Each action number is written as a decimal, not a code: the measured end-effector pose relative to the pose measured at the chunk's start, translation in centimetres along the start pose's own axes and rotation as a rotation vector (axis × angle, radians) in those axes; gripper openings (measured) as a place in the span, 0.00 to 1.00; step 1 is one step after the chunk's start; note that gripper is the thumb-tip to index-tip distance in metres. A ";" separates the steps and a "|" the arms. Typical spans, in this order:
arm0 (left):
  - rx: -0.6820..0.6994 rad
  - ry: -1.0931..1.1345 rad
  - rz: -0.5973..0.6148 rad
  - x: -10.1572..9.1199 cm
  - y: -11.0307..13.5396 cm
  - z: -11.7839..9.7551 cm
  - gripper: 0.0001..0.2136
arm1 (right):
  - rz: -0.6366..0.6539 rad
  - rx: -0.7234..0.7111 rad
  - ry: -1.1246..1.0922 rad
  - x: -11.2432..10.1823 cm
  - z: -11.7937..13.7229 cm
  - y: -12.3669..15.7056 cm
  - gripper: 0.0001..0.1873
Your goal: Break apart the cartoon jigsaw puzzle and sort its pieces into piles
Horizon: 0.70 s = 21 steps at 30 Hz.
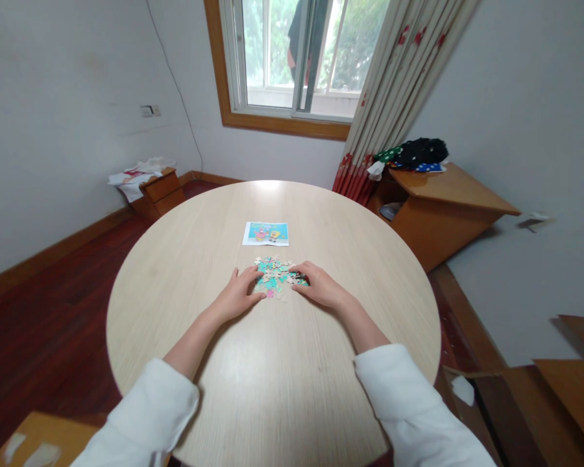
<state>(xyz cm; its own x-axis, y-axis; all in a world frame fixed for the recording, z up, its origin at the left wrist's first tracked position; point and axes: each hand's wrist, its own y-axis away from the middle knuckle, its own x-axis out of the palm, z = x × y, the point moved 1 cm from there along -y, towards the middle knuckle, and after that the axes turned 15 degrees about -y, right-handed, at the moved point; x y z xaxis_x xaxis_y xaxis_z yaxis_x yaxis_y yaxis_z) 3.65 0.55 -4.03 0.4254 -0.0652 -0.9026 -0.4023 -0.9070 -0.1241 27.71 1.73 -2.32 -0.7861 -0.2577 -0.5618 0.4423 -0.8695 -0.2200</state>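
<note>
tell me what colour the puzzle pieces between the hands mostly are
Mostly teal puzzle pieces, with some white and pink ones; head view.

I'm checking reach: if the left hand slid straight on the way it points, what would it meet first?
The left hand would meet the jigsaw pieces at once; it seems to touch their near edge now.

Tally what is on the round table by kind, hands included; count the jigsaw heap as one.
Printed picture: 1
Heap of jigsaw pieces: 1 (single pieces too small to count)
Hands: 2, the left hand and right hand, both touching the heap
Total: 4
</note>
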 end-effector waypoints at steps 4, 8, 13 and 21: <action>-0.006 0.055 -0.100 0.9 -1.0 -0.9 0.14 | -0.080 -0.085 -0.018 2.1 0.3 -1.0 0.13; 0.002 0.102 -0.152 1.5 -2.0 -2.1 0.11 | -0.149 -0.105 -0.060 3.3 0.3 -1.8 0.13; -0.046 0.175 -0.214 1.3 -2.3 -2.3 0.10 | -0.230 -0.114 -0.111 3.1 0.6 -1.8 0.13; -0.097 0.182 -0.326 0.0 -1.9 -0.9 0.08 | -0.219 -0.060 0.075 1.9 1.0 -1.2 0.15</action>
<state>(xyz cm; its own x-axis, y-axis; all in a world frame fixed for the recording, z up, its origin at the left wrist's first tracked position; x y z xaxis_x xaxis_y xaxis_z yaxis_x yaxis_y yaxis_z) 5.13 1.87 -3.46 0.6585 0.1683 -0.7336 -0.1475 -0.9269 -0.3450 25.28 1.87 -2.29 -0.8328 -0.0318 -0.5526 0.2916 -0.8738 -0.3891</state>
